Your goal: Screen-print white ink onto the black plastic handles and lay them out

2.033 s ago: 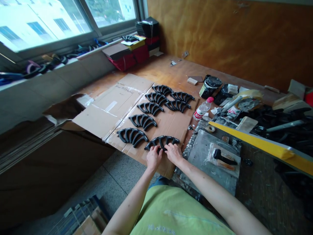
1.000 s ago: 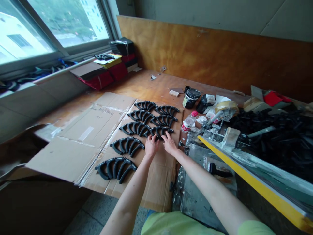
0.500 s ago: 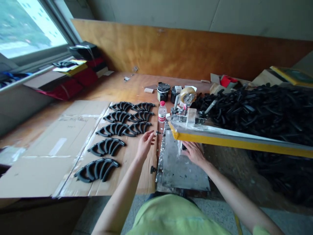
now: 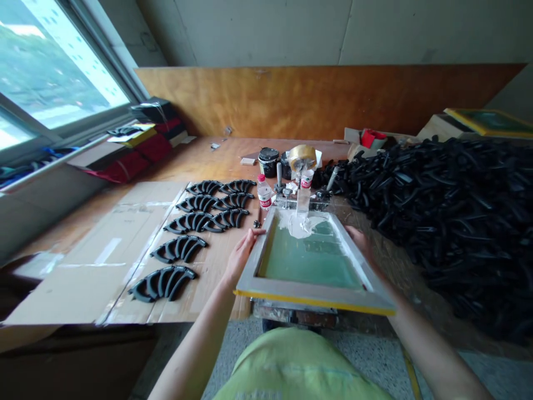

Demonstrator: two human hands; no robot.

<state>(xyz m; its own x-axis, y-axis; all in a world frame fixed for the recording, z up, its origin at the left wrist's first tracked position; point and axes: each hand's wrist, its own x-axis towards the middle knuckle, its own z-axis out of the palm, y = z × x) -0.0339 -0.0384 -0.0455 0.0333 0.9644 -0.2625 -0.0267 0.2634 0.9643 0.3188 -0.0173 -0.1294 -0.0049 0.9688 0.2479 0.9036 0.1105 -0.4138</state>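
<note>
My left hand (image 4: 240, 256) grips the left rail of the screen (image 4: 313, 260), fingers curled over its edge. My right hand (image 4: 363, 243) rests on the right rail, mostly hidden behind it; I cannot tell how far it closes. The screen lies flat on the tabletop (image 4: 208, 161) directly before me, green mesh up, with white ink (image 4: 298, 223) pooled at its far end. Left of it, cardboard (image 4: 104, 255) carries black curved parts (image 4: 162, 281) set out in fanned groups, in two columns. A large heap of black parts (image 4: 449, 211) lies to the right, close to the screen. Beyond the screen stand a bottle (image 4: 264, 193), a black tin (image 4: 268, 160) and a tape roll (image 4: 302, 155).
</note>
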